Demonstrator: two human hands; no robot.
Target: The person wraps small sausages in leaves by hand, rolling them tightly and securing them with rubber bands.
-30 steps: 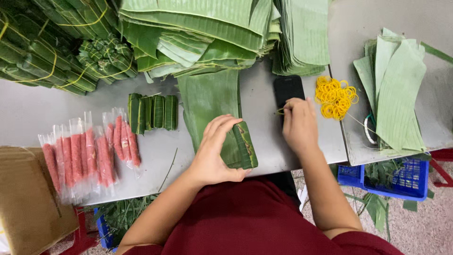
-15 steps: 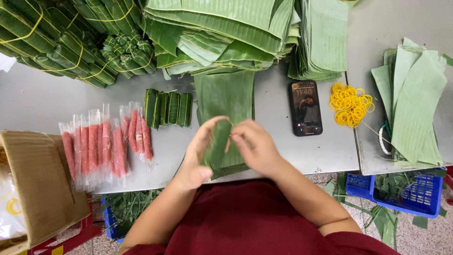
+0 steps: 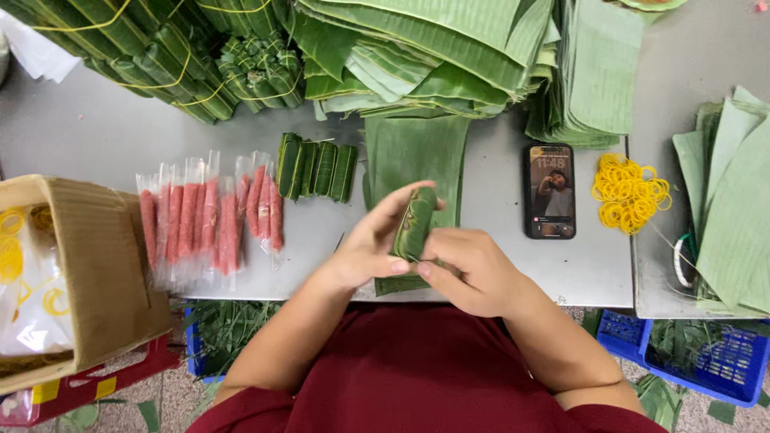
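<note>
Both hands met mid-frame: left hand (image 3: 370, 244) and right hand (image 3: 468, 269) each kept a clenched grip on the leaf roll (image 3: 415, 223), above the table (image 3: 497, 265).

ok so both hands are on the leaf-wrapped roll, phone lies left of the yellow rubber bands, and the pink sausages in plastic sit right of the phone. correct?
Not quite. In the head view the pink sausages lie left of the phone, past the row of finished rolls. The rest holds: the left hand and right hand are both on the leaf-wrapped roll, and the phone lies left of the yellow rubber bands.
</note>
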